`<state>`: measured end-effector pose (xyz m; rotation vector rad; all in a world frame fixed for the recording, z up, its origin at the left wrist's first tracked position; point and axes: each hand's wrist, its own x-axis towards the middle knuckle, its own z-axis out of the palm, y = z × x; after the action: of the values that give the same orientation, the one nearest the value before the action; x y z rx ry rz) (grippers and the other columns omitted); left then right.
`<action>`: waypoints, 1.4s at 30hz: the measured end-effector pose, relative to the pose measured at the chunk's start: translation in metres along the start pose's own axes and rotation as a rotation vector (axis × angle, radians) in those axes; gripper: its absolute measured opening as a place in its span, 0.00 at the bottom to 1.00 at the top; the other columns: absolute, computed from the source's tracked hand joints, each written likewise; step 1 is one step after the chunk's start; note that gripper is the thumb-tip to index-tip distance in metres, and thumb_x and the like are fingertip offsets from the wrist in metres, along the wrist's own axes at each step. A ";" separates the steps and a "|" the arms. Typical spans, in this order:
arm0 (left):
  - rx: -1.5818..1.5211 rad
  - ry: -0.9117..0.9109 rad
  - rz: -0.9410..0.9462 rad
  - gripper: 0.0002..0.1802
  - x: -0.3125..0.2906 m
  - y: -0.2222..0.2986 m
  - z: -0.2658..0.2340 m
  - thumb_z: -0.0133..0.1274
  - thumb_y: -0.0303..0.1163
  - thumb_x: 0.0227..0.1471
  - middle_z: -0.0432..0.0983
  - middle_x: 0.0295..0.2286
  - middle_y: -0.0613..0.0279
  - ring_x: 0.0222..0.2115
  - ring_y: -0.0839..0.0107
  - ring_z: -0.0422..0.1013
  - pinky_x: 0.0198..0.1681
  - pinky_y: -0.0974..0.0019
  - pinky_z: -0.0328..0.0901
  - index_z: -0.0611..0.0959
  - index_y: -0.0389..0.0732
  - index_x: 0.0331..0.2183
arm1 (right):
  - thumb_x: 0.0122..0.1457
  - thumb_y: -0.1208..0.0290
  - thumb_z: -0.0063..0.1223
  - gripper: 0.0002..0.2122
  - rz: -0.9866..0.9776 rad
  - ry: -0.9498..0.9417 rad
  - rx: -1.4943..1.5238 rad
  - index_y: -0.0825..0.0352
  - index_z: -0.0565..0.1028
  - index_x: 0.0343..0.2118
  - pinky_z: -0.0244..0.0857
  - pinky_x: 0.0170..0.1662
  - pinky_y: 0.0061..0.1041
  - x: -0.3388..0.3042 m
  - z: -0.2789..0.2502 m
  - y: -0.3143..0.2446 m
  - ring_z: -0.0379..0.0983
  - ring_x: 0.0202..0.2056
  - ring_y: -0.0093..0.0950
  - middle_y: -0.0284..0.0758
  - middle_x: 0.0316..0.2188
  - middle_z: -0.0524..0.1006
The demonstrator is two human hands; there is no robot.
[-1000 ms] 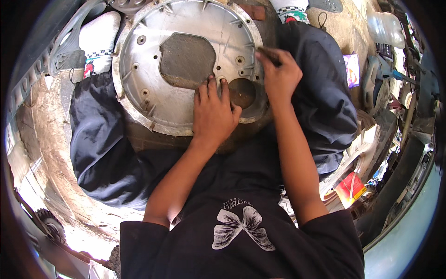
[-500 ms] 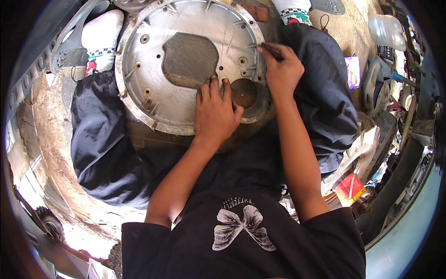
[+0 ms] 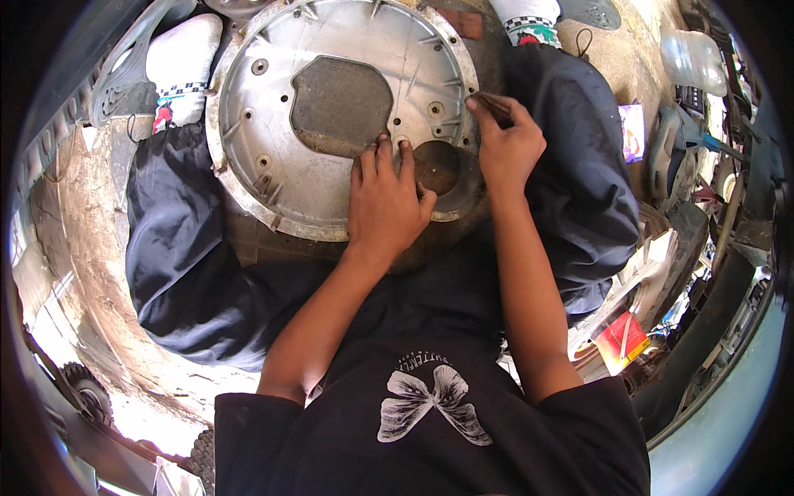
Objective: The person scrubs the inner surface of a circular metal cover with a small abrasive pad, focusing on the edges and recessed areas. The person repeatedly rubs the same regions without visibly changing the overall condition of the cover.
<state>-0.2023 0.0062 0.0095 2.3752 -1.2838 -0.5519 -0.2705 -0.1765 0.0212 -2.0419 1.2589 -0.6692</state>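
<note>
Sunlit ground (image 3: 91, 273) stretches around the seated person, with a clear plastic bottle (image 3: 693, 62) off to the right. Between their legs (image 3: 178, 248) lies a round metal housing (image 3: 347, 35). Their left hand (image 3: 384, 202) rests palm-down on it, digits spread; the right hand (image 3: 510, 157) pinches a small dark piece (image 3: 495, 104) beside the housing's right edge, too unclear to identify. I'd expect the casting to be heavy and rigid, maybe slick if oily, best gripped at opposite sides of its rim (image 3: 214, 132).
</note>
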 end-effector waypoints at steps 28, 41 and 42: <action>0.014 -0.022 -0.024 0.42 0.000 0.002 -0.001 0.61 0.46 0.55 0.67 0.64 0.34 0.63 0.43 0.64 0.69 0.42 0.60 0.77 0.29 0.64 | 0.57 0.51 0.74 0.18 -0.019 -0.011 -0.132 0.60 0.90 0.42 0.76 0.45 0.31 0.050 0.022 -0.014 0.87 0.35 0.31 0.37 0.33 0.89; 0.018 -0.049 -0.022 0.44 0.000 0.004 -0.005 0.64 0.48 0.54 0.68 0.63 0.35 0.62 0.43 0.64 0.68 0.43 0.60 0.76 0.30 0.64 | 0.57 0.53 0.75 0.19 -0.195 0.000 -0.141 0.64 0.89 0.42 0.77 0.44 0.32 0.069 0.033 -0.015 0.87 0.35 0.37 0.40 0.33 0.88; 0.021 -0.042 -0.027 0.44 0.000 0.004 -0.005 0.64 0.48 0.54 0.68 0.63 0.35 0.62 0.43 0.64 0.68 0.43 0.60 0.76 0.30 0.64 | 0.57 0.53 0.75 0.19 -0.179 -0.030 -0.140 0.64 0.89 0.42 0.77 0.44 0.32 0.073 0.033 -0.019 0.87 0.35 0.37 0.39 0.33 0.88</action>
<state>-0.2021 0.0048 0.0155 2.4133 -1.2832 -0.6029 -0.2067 -0.2279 0.0195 -2.2914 1.1433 -0.6449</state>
